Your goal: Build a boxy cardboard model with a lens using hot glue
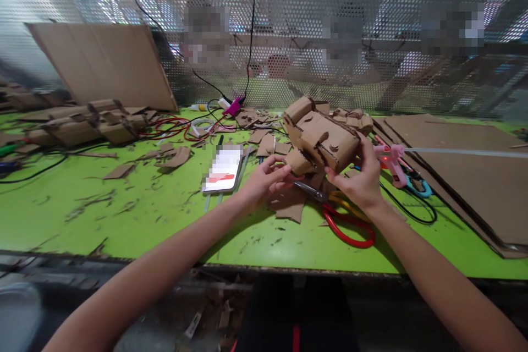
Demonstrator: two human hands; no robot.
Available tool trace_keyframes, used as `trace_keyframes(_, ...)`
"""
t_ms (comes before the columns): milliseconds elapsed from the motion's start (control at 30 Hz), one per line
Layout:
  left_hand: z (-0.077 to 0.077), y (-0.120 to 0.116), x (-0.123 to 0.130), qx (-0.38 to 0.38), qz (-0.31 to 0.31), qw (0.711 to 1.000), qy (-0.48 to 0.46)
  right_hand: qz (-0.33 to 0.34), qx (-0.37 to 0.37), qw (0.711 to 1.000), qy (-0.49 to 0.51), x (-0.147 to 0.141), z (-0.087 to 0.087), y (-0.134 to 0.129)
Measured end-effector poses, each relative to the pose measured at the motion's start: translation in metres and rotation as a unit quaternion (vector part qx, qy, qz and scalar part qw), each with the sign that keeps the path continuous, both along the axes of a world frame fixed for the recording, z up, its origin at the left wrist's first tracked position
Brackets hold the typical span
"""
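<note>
Both hands are on it now! The right hand (361,179) grips the folded cardboard model (324,137) by its right side, thumb underneath, while the left hand (268,179) pinches its lower left end. The model sits tilted between them, over the green table (144,231). Red-handled scissors (319,195) lie just below, a smartphone (223,169) to the left, a pink glue gun (396,168) beside the right hand.

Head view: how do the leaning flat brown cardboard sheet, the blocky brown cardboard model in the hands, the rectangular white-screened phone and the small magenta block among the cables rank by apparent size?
1. Leaning flat brown cardboard sheet
2. Blocky brown cardboard model
3. Rectangular white-screened phone
4. Small magenta block
</note>
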State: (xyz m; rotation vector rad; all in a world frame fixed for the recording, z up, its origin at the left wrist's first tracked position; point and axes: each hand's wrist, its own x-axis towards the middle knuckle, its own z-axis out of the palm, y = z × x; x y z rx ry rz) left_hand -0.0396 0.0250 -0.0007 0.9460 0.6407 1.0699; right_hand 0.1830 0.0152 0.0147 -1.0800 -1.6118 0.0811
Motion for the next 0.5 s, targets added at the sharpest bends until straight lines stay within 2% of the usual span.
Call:
trace_keyframes(267, -0.0010, 0.0009, -0.0002, -0.007, 0.003, 1.000, 0.002, -0.018, 0.113, 0.990, -0.079, 0.0005, -0.0040, 0.0026)
trace_keyframes(500, -0.0022, 0.0018, 0.0005, -0.017, 0.007, 1.000, 0.008, -0.031, 0.126, 0.985, -0.111, -0.0008, -0.0026, 0.0007)
